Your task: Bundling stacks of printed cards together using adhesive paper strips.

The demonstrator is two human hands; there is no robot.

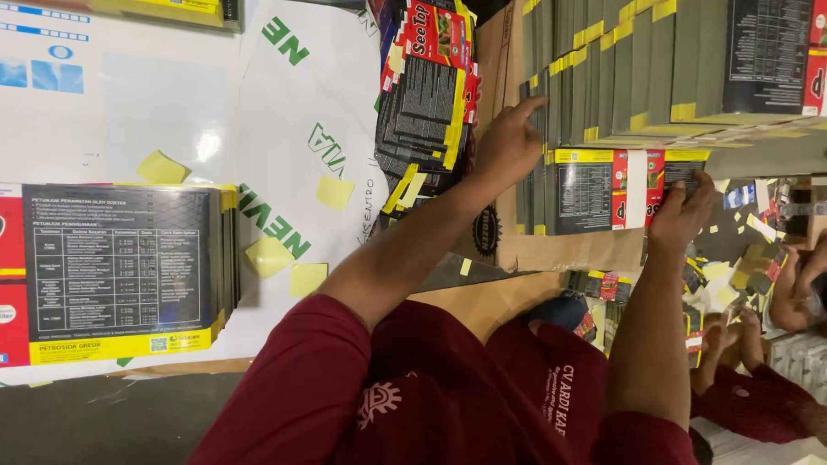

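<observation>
Flat printed cardboard cartons (617, 189), red, black and yellow, are held in a cardboard box.
The right hand (680, 214) is closed on their edge; the left hand (506, 146) rests open on the stack (565, 82). Light, stiff, slippery; best gripped by the edges.

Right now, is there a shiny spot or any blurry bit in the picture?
Head view: a white glare spot shines on the glossy sheet; the left hand and right hand on the flat cartons look slightly soft; the near stack stays sharp.

Red, black and yellow flat cartons (617, 185); maroon sleeves (307, 394).
</observation>
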